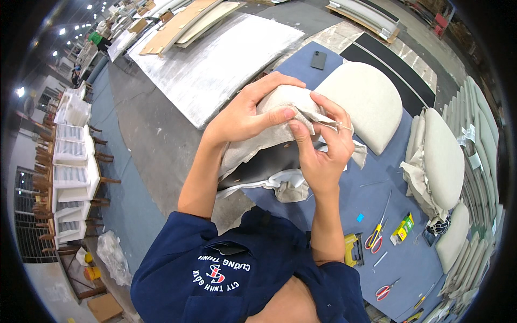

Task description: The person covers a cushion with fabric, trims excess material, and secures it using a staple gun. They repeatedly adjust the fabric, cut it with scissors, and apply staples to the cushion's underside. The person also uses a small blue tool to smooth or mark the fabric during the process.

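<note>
My left hand curls over the edge of a padded piece covered in beige fabric, its thumb pressing the cloth down. Close beside it, my right hand pinches a folded, raw edge of the same fabric between thumb and fingers. Below both hands shows the piece's dark underside, with loose cloth hanging around it. White padding sticks out along the near edge. How the far side of the piece rests is hidden by my hands.
A rounded beige cushion and a black phone lie on the blue table. To the right are yellow-handled scissors, red-handled scissors, a yellow staple gun, a small yellow-green box and stacked upholstered pads. White chairs stand left.
</note>
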The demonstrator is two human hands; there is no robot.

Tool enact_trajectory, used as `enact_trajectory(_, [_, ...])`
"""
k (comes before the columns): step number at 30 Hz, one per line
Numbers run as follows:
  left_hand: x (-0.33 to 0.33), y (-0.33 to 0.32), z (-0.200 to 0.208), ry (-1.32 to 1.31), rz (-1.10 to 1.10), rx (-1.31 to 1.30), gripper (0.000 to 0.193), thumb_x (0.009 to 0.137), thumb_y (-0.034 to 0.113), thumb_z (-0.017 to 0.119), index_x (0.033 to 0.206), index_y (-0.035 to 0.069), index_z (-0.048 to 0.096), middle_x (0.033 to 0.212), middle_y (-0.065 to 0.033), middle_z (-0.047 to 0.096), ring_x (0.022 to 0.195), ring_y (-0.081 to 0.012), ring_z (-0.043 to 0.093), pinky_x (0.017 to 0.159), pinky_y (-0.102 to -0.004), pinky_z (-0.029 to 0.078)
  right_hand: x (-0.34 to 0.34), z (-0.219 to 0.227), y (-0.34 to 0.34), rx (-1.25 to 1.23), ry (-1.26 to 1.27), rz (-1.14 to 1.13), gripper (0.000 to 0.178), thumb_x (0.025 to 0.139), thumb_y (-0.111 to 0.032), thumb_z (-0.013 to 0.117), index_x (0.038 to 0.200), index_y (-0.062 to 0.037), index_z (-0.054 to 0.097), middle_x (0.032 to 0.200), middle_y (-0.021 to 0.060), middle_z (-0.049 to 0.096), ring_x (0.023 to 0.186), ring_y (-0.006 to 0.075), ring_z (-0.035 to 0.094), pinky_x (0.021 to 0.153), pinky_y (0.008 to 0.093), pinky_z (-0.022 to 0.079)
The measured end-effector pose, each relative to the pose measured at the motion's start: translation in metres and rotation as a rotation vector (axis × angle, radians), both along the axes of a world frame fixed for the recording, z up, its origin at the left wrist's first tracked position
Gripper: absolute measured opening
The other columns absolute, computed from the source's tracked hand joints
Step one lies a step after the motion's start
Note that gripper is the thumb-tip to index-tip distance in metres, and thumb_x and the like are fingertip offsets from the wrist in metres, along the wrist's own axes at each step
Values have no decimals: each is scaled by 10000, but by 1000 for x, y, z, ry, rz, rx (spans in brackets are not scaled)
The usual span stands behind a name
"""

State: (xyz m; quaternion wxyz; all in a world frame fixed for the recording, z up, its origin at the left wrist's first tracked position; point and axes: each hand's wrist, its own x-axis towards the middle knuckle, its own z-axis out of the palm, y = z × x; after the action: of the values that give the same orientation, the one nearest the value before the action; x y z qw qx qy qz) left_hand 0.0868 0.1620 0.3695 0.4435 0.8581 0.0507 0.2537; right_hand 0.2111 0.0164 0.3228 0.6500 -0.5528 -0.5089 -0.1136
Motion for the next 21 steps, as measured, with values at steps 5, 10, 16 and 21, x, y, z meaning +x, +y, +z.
enact_trajectory(5, [-2,3,-5,-11,-44,-73,555,944,387,657,1365,33,588,1366,-143,611,1276,-263,569,1081,-399,429,1,-1,3,-7,10,27,261,779,-180,875,802,22,711,1217,156,692,1085,310,627,917,408,488])
enact_trajectory(10, [0,-2,-5,-20,-95,-241,615,948,440,645,1399,31,556,1445,-162,578,1316,-282,560,1111,-420,425,1,15,-5,-139,-18,32,276,810,-225,849,836,9,705,1251,149,676,1103,321,617,941,424,466])
enact_trajectory(16, [0,-2,-6,-18,-106,-200,655,931,486,663,1395,35,562,1426,-175,591,1322,-303,559,1111,-434,432,-5,11,-7,-164,-131,-77,279,838,-240,826,827,5,693,1270,153,667,1109,326,613,951,440,458])
enact_trajectory(21, [1,0,-10,-24,-103,-203,668,919,493,673,1390,32,566,1420,-183,592,1318,-311,560,1112,-441,432,-2,7,-6,-148,-107,-36,279,838,-236,826,807,5,691,1277,161,667,1120,331,613,956,441,461])
